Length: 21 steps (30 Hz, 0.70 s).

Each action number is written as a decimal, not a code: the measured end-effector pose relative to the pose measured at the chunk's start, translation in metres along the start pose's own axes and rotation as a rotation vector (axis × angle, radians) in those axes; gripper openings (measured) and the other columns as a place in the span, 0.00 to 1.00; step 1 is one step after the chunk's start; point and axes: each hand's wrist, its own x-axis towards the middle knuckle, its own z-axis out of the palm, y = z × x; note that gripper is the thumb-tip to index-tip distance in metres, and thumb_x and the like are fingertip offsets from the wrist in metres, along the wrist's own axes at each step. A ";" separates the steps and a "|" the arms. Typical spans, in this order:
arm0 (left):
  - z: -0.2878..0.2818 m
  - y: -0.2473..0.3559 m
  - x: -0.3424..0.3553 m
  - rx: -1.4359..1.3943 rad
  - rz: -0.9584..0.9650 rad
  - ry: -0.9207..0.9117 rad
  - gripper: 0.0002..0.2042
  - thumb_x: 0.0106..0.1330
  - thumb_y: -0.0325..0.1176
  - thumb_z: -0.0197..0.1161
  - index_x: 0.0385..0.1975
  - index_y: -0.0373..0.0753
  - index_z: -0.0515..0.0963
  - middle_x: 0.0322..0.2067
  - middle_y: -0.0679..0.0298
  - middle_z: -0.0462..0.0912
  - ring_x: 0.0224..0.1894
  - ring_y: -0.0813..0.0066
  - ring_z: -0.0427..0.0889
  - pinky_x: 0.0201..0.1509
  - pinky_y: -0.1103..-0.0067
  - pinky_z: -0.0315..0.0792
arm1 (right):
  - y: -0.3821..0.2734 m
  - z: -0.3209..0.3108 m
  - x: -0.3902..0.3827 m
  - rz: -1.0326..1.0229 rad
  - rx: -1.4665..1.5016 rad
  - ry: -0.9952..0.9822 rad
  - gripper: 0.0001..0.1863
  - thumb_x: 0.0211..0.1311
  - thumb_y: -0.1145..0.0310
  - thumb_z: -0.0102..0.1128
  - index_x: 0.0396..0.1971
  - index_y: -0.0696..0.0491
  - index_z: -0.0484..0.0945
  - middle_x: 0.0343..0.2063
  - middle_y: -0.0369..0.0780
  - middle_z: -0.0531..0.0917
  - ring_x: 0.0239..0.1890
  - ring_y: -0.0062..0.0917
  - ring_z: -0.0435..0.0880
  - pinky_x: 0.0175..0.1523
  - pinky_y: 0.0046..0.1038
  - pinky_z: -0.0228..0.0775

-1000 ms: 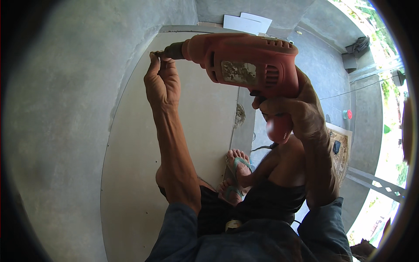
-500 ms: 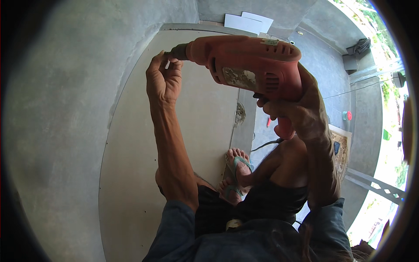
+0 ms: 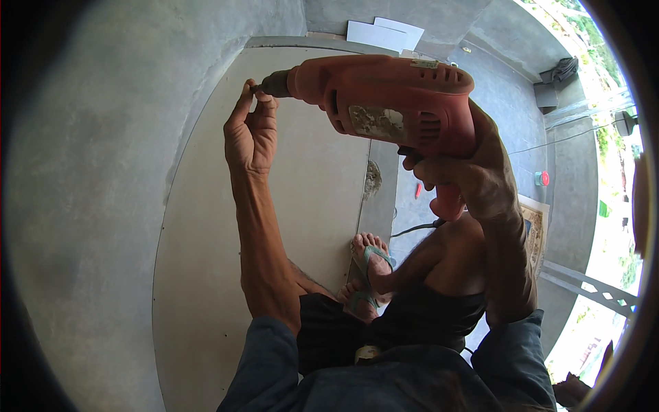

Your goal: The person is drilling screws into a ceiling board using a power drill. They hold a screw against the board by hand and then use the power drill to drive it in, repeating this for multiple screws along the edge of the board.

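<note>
Right hand [image 3: 480, 175] wrapped around the handle of a red corded drill [image 3: 384, 99], fingers curled at the trigger; whether the trigger is pressed, I cannot tell. Left hand [image 3: 252, 130] raised at the nose of the tool, its thumb and forefinger pinching a small dark tip [image 3: 257, 88] that projects from the chuck [image 3: 276, 84]. Too little of that tip shows for me to say whether it is a bit or a screw.

Drill position: held up in front of me, body roughly level, chuck pointing to my left, handle downward. Its casing bears a worn, patchy label and several vent slots. A dark cord [image 3: 420, 227] shows below the handle, near my bent right knee.

Below my left forearm lies a broad pale panel [image 3: 316, 178] with small dark dots near its edge. Just beyond its right edge, a rough dark patch [image 3: 372, 180] marks the grey strip. My feet wear pale green sandals [image 3: 366, 257], one near the other.

Further right, a small red object [image 3: 419, 190] lies on the floor, kind not determinable. Well apart from it stand a red-lidded jar [image 3: 541, 178] and, nearer me, a patterned mat [image 3: 539, 223]. Two white sheets [image 3: 376, 36] rest by the far wall.
</note>
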 end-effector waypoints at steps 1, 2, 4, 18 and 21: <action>-0.002 0.001 0.001 0.002 0.002 -0.001 0.09 0.69 0.20 0.66 0.45 0.25 0.76 0.37 0.57 0.79 0.40 0.69 0.79 0.49 0.79 0.83 | 0.000 0.001 0.000 0.004 0.000 0.009 0.34 0.42 0.81 0.66 0.56 0.61 0.75 0.36 0.41 0.85 0.32 0.22 0.86 0.36 0.25 0.81; -0.006 0.002 0.003 -0.048 -0.034 -0.030 0.09 0.69 0.21 0.66 0.45 0.26 0.76 0.37 0.57 0.78 0.41 0.69 0.79 0.49 0.79 0.83 | 0.000 0.002 0.001 0.008 0.000 0.018 0.34 0.41 0.81 0.67 0.56 0.60 0.75 0.36 0.41 0.85 0.32 0.23 0.86 0.37 0.25 0.81; -0.007 0.000 0.002 -0.102 -0.070 -0.055 0.10 0.69 0.21 0.66 0.46 0.26 0.77 0.38 0.57 0.78 0.41 0.70 0.79 0.49 0.80 0.83 | -0.004 0.001 0.001 0.018 -0.036 0.002 0.34 0.41 0.81 0.67 0.57 0.60 0.74 0.38 0.41 0.85 0.35 0.22 0.86 0.39 0.25 0.81; 0.056 -0.029 0.004 -0.207 0.017 -0.265 0.14 0.73 0.24 0.63 0.56 0.29 0.75 0.47 0.62 0.76 0.55 0.75 0.74 0.66 0.81 0.74 | 0.023 -0.001 -0.019 0.023 -0.211 0.118 0.38 0.50 0.83 0.71 0.64 0.57 0.67 0.49 0.41 0.82 0.48 0.24 0.84 0.52 0.30 0.81; 0.069 -0.024 -0.001 -0.264 -0.042 -0.220 0.16 0.73 0.22 0.60 0.57 0.22 0.71 0.50 0.53 0.81 0.54 0.71 0.82 0.61 0.82 0.80 | 0.016 -0.002 -0.019 -0.074 -0.058 0.115 0.34 0.45 0.83 0.68 0.58 0.61 0.73 0.42 0.43 0.85 0.43 0.26 0.86 0.47 0.29 0.81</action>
